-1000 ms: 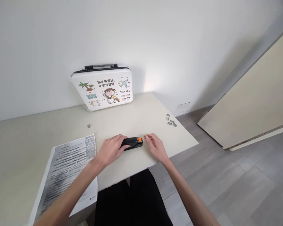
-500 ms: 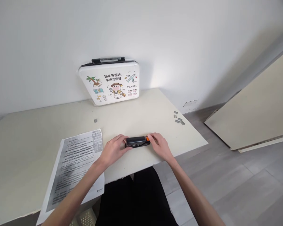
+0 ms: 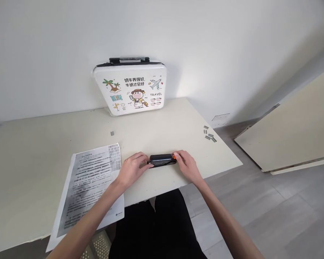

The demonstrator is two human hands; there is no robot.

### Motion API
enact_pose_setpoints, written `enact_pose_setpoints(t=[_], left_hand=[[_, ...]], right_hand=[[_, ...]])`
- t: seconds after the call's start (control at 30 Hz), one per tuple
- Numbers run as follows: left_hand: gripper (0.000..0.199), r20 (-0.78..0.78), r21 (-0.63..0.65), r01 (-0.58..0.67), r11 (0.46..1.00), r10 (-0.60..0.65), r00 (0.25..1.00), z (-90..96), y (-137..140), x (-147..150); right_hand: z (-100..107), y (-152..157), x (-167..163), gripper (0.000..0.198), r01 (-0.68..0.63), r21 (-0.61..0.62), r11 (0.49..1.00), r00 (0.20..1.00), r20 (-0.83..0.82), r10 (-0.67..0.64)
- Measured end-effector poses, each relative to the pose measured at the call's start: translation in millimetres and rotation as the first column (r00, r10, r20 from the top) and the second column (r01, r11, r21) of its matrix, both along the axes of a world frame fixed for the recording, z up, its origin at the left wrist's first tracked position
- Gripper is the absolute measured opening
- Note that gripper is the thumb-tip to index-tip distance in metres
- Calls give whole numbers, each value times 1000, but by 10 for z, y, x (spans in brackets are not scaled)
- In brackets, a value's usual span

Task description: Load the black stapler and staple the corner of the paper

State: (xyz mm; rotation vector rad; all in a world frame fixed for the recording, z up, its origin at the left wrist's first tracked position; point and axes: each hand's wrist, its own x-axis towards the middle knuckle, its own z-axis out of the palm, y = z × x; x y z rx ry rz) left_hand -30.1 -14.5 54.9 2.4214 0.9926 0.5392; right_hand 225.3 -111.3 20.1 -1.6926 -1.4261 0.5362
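Observation:
A black stapler (image 3: 162,158) with an orange part at its right end lies sideways near the table's front edge. My left hand (image 3: 132,168) pinches its left end between thumb and fingers. At the other end, my right hand (image 3: 187,166) grips the stapler by the orange part, the thumb on the near side. The printed sheets of paper (image 3: 93,187) lie left of the stapler, partly under my left forearm. Several short strips of staples (image 3: 210,135) are scattered near the table's right edge, and a single strip of staples (image 3: 112,133) rests beyond the paper.
A white case (image 3: 132,90) with cartoon prints and a black handle stands against the wall at the back of the pale table (image 3: 43,140). To the right, a pale panel (image 3: 291,133) leans above the grey floor. My legs are under the table's front edge.
The camera view has shifted slightly, so the scene sits a little further right. My left fingers have slid outward to the stapler's left tip; my right hand keeps its hold.

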Motion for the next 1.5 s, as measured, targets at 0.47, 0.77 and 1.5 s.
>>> enact_pose_setpoints(t=[0.47,0.77,1.5], left_hand=[[36,26,3,-4,1000,4,1000,91,108,-631],[43,-114,142,-591,794,606,787,74,1266,-900],[35,-249,-11,-174,985,166,954,18,733,-445]], right_hand=[[41,-62,-51,49,22,-53,998,1000,-6,-22],[14,-82,-61,51,16,-57,998,1000,-14,-16],[24,-90,-55,51,26,-71,997,999,-24,-28]])
